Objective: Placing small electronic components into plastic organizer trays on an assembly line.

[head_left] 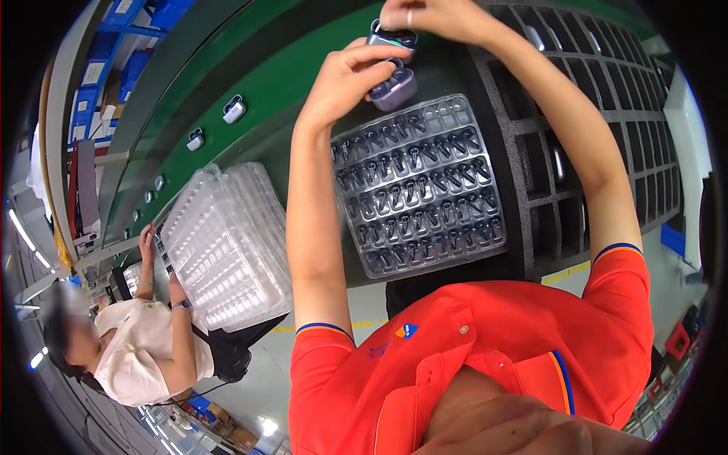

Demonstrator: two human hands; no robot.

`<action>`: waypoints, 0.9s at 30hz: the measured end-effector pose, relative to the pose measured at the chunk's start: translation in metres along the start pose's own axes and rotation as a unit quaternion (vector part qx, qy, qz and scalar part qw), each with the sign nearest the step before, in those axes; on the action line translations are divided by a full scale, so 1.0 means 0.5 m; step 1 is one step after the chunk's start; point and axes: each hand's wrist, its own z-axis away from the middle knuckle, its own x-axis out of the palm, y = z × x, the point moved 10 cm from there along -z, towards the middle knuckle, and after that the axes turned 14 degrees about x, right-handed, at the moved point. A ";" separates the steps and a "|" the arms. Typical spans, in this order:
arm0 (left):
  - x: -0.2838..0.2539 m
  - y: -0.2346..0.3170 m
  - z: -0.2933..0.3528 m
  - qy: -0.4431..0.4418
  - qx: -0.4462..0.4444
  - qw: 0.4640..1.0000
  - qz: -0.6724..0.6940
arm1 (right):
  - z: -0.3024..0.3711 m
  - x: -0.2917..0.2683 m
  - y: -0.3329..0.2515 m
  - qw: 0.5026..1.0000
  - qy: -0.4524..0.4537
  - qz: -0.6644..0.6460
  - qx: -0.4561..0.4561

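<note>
My left hand [345,82] is closed around an open earbud charging case [390,41], thumb and fingers along its near side. A small green light shows on the case. Just below sits a rounded, purplish-grey shell [396,91], against the left fingers; I cannot tell whether it is the lid or a second case. From the right, my right hand [434,18], with a ring on one finger, reaches over the case's far edge. Its fingertips are pinched there, and what they hold is hidden. Nearer me lies a clear plastic tray [464,110] with rows of dark earbuds.
A grey foam tray with deep compartments [523,129] fills the right side. Stacked clear trays [227,250] stand on the left. More earbud cases [234,109] sit along the green conveyor belt [277,83]. A co-worker in a light top [140,353] works at the far left.
</note>
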 end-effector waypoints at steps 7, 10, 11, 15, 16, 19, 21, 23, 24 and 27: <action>-0.121 -0.231 -0.018 0.158 -0.190 0.961 0.127 | 0.092 0.069 -0.008 0.969 -0.217 0.112 -0.029; -0.159 -0.295 -0.042 0.179 -0.214 0.957 0.085 | 0.185 0.157 0.000 0.932 -0.293 0.214 -0.001; -0.167 -0.302 -0.046 0.182 -0.229 0.954 0.060 | 0.194 0.169 0.009 0.932 -0.293 0.216 -0.001; -0.188 -0.306 -0.037 0.139 -0.232 0.963 0.016 | 0.206 0.178 0.004 0.939 -0.217 0.262 -0.043; -0.191 -0.296 -0.030 0.130 -0.228 0.965 0.001 | 0.207 0.178 0.014 0.941 -0.200 0.272 -0.037; -0.214 -0.273 0.025 0.175 -0.238 0.954 -0.053 | 0.210 0.175 0.032 0.946 -0.175 0.273 -0.022; -0.226 -0.257 0.067 0.181 -0.222 0.951 -0.117 | 0.213 0.176 0.023 0.949 -0.171 0.263 -0.020; -0.252 -0.176 0.090 0.229 -0.085 0.911 -0.333 | 0.213 0.178 0.011 0.942 -0.184 0.281 -0.014; -0.224 -0.152 0.093 0.240 -0.089 0.921 -0.293 | 0.218 0.168 0.007 0.941 -0.183 0.283 -0.014; -0.097 -0.060 0.077 0.196 -0.077 0.974 -0.085 | 0.229 0.151 0.002 0.945 -0.174 0.276 0.024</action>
